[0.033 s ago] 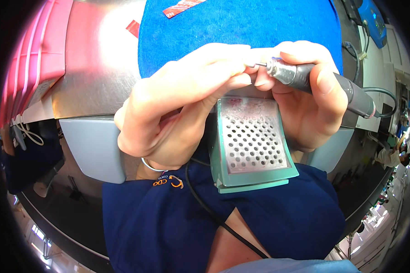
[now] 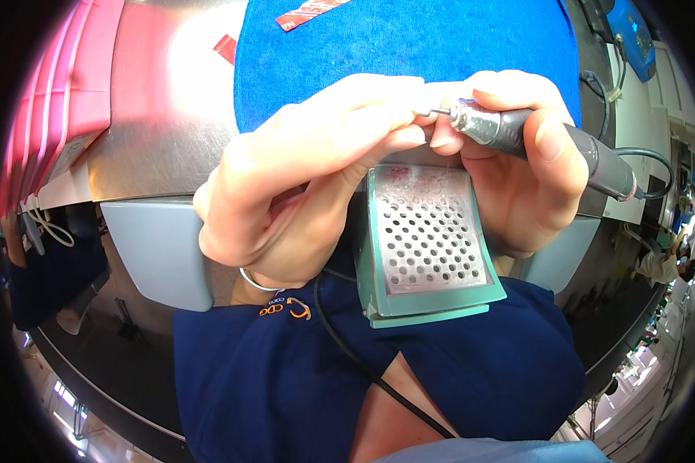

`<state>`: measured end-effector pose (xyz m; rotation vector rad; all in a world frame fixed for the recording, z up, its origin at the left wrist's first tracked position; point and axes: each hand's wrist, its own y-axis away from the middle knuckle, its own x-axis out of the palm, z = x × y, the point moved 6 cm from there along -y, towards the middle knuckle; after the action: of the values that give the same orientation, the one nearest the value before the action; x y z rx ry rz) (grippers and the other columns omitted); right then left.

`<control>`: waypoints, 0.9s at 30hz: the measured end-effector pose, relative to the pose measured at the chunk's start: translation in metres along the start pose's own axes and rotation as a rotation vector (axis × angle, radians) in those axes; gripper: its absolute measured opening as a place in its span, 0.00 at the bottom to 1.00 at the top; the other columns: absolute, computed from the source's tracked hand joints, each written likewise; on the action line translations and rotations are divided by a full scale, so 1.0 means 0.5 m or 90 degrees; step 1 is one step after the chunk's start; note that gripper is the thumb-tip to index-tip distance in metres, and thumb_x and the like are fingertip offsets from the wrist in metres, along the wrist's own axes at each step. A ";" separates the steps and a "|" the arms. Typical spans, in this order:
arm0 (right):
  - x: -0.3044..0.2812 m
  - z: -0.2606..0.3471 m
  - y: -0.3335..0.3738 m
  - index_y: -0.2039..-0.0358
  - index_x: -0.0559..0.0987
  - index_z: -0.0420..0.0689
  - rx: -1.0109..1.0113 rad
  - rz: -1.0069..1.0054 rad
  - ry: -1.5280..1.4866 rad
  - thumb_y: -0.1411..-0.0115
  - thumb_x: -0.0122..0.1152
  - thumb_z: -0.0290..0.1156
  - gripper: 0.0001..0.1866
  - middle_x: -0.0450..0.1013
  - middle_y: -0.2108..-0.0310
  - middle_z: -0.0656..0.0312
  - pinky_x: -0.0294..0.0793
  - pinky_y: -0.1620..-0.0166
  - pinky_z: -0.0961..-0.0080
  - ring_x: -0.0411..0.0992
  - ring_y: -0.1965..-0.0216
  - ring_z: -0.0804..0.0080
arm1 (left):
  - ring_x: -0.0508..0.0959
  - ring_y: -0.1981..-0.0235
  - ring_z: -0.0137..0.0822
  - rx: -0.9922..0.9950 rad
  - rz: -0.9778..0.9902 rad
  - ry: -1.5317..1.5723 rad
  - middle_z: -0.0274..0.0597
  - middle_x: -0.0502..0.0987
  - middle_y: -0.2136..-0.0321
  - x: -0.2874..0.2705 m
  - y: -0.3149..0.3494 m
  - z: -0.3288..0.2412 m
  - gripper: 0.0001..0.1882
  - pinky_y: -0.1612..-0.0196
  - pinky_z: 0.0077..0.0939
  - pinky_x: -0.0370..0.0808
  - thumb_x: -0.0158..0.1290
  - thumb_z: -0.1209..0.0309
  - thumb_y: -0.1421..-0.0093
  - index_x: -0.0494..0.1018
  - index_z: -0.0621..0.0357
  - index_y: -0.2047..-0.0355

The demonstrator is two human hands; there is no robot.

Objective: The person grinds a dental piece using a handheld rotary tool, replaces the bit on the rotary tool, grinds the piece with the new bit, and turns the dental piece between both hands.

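One hand, the right hand (image 2: 529,181), grips the black handpiece (image 2: 511,130), its bit (image 2: 441,110) aimed at the pinched fingertips (image 2: 407,139) of the left hand (image 2: 301,162); whether these hold a workpiece cannot be told. Bringing both hands together near the perforated rest (image 2: 434,241) presumably steadies the bit.

Bright light throws white glare on the steel tabletop (image 2: 158,116) at upper left and washes out the left hand (image 2: 289,154) near upper centre, while fisheye distortion curves the soft, blurry right edge into black corners.
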<state>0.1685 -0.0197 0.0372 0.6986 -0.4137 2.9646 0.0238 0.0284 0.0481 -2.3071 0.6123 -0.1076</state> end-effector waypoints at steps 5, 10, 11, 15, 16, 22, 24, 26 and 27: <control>0.000 -0.003 0.004 0.55 0.71 0.30 0.003 0.000 -0.005 0.36 0.43 0.39 0.22 0.72 0.68 0.43 0.70 0.55 0.64 0.72 0.63 0.57 | 0.81 0.67 0.47 0.002 0.015 0.006 0.72 0.76 0.67 -0.004 -0.003 -0.004 0.18 0.61 0.36 0.81 0.56 0.91 0.48 0.62 0.66 0.61; -0.004 -0.001 0.001 0.55 0.71 0.30 -0.001 0.007 0.020 0.36 0.43 0.38 0.21 0.72 0.68 0.43 0.70 0.55 0.64 0.72 0.63 0.57 | 0.82 0.68 0.47 0.010 0.021 -0.005 0.72 0.76 0.67 0.001 -0.005 -0.008 0.18 0.61 0.37 0.81 0.56 0.92 0.49 0.62 0.66 0.62; -0.005 -0.003 0.000 0.55 0.71 0.30 0.001 0.023 0.003 0.36 0.43 0.38 0.21 0.72 0.68 0.43 0.70 0.55 0.63 0.72 0.62 0.57 | 0.82 0.68 0.47 0.005 0.008 -0.002 0.72 0.76 0.67 -0.001 -0.004 -0.008 0.18 0.61 0.37 0.81 0.56 0.92 0.49 0.62 0.66 0.62; -0.004 -0.001 0.002 0.55 0.71 0.30 0.005 0.008 -0.008 0.36 0.43 0.37 0.21 0.72 0.67 0.42 0.70 0.54 0.62 0.72 0.62 0.56 | 0.82 0.68 0.48 0.016 0.016 -0.019 0.71 0.76 0.68 -0.002 -0.008 -0.007 0.18 0.61 0.37 0.81 0.55 0.92 0.49 0.62 0.67 0.62; -0.004 -0.002 0.003 0.55 0.71 0.30 0.006 -0.001 -0.007 0.36 0.43 0.37 0.21 0.72 0.67 0.42 0.70 0.54 0.62 0.72 0.62 0.56 | 0.82 0.68 0.48 0.018 0.025 -0.011 0.71 0.76 0.68 -0.001 -0.008 -0.008 0.18 0.60 0.37 0.81 0.55 0.93 0.49 0.62 0.67 0.62; 0.000 -0.002 0.002 0.56 0.71 0.29 -0.004 0.007 0.010 0.36 0.43 0.36 0.20 0.72 0.66 0.41 0.70 0.55 0.62 0.72 0.63 0.57 | 0.81 0.68 0.48 0.042 0.043 -0.006 0.69 0.77 0.69 -0.001 -0.014 -0.008 0.18 0.61 0.39 0.81 0.56 0.93 0.50 0.62 0.68 0.63; 0.002 -0.004 0.002 0.56 0.71 0.30 0.004 0.026 -0.008 0.36 0.43 0.37 0.21 0.71 0.66 0.42 0.70 0.55 0.63 0.71 0.63 0.57 | 0.81 0.68 0.48 0.056 0.054 0.005 0.68 0.77 0.69 0.000 -0.014 -0.009 0.18 0.61 0.39 0.81 0.56 0.93 0.50 0.62 0.68 0.62; 0.003 -0.003 0.001 0.56 0.71 0.30 0.002 0.026 -0.023 0.36 0.43 0.38 0.21 0.71 0.66 0.42 0.70 0.55 0.63 0.71 0.63 0.58 | 0.81 0.68 0.49 0.046 0.047 -0.014 0.67 0.77 0.70 0.000 -0.013 -0.011 0.19 0.61 0.40 0.81 0.56 0.92 0.50 0.62 0.68 0.63; 0.002 -0.002 0.001 0.56 0.70 0.30 -0.001 0.022 -0.026 0.36 0.43 0.38 0.21 0.71 0.66 0.43 0.70 0.55 0.63 0.71 0.63 0.58 | 0.81 0.68 0.49 0.044 0.044 -0.018 0.67 0.77 0.70 0.003 -0.011 -0.011 0.19 0.62 0.40 0.81 0.57 0.92 0.50 0.62 0.68 0.63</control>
<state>0.1669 -0.0201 0.0364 0.7600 -0.4345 2.9861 0.0257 0.0277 0.0559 -2.2150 0.6637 -0.0619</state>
